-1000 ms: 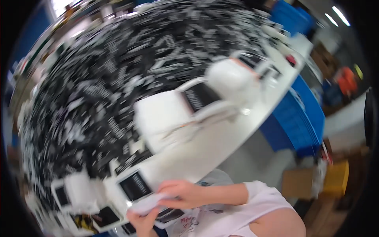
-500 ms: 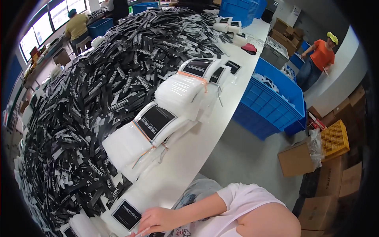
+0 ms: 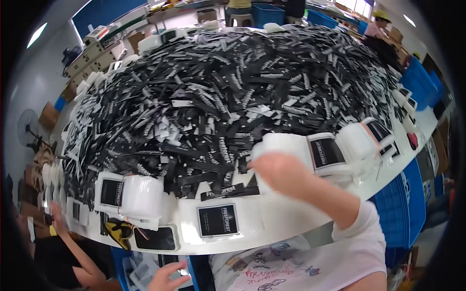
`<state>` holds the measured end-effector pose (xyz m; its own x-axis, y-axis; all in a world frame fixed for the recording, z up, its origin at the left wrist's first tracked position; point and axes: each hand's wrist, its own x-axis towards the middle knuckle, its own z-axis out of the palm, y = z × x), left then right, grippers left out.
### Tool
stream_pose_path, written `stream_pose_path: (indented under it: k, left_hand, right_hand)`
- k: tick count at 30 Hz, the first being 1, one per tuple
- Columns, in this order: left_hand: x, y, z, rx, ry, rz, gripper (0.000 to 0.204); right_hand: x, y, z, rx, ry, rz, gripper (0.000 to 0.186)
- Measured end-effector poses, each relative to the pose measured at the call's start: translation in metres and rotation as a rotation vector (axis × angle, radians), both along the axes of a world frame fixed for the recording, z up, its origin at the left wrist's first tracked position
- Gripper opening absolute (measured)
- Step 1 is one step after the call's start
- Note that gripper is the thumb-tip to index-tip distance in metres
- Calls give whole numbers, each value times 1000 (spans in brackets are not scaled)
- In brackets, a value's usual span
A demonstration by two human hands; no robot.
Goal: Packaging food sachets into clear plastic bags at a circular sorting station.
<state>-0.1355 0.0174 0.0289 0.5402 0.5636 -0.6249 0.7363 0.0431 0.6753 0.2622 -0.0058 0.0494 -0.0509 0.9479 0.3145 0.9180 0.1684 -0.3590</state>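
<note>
My right hand (image 3: 281, 172) reaches across the table at the near edge of a heap of black printed strips (image 3: 242, 92). It is smeared by motion, so its grip cannot be made out. Just beyond it lies a bundle of clear-white plastic bags (image 3: 286, 145) with a black label. In front of me a flat plastic bag with a black square label (image 3: 218, 219) lies on the white table (image 3: 310, 218). My left hand (image 3: 167, 279) is low at the bottom edge, below the table's rim, fingers apart and nothing visible in them. Near it stands a blue bin (image 3: 194, 271) with pale bags inside.
To the left are a banded bag bundle (image 3: 138, 196), a yellow-and-black object (image 3: 119, 233) and a dark flat rectangle with a pale rim (image 3: 156, 238). Another person's hand (image 3: 59, 218) is at the far left. A blue crate (image 3: 400, 203) stands beside the table's right side.
My view has swung left. My right hand has left the labelled bags at the near edge and now reaches out by the heap. My left hand has come into view.
</note>
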Motion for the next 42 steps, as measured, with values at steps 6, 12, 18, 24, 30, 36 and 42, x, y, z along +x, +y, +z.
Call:
stream_pose_path:
  k: [6,12,18,24,30,36,42]
  left_hand:
    - [122,0,-58,905,-481,-266,50]
    - [134,-4,-85,1015,-334,-314,44]
    - [127,3,-89,939,-383,-261,38]
    - [134,3,-75,1061,-409,-309,38]
    - [132,-3,-88,1013,-392,-311,36]
    - [129,-3,-91,1061,-428,-382,40]
    - [134,0,-90,1112,-418,-445,44]
  right_hand:
    - [66,105,-19,-511,-338,-113,37]
    - [52,138,-24,-827,-672,75,32]
    - [42,141,-31,-793,-733,235,17]
    - [45,112,20,-37,314,-193,26]
    - [59,103,-25,105,-93,203,40]
    - [111,-16,18,289,135,-227,23]
    - [211,-230,-13,696,544,-1159,17]
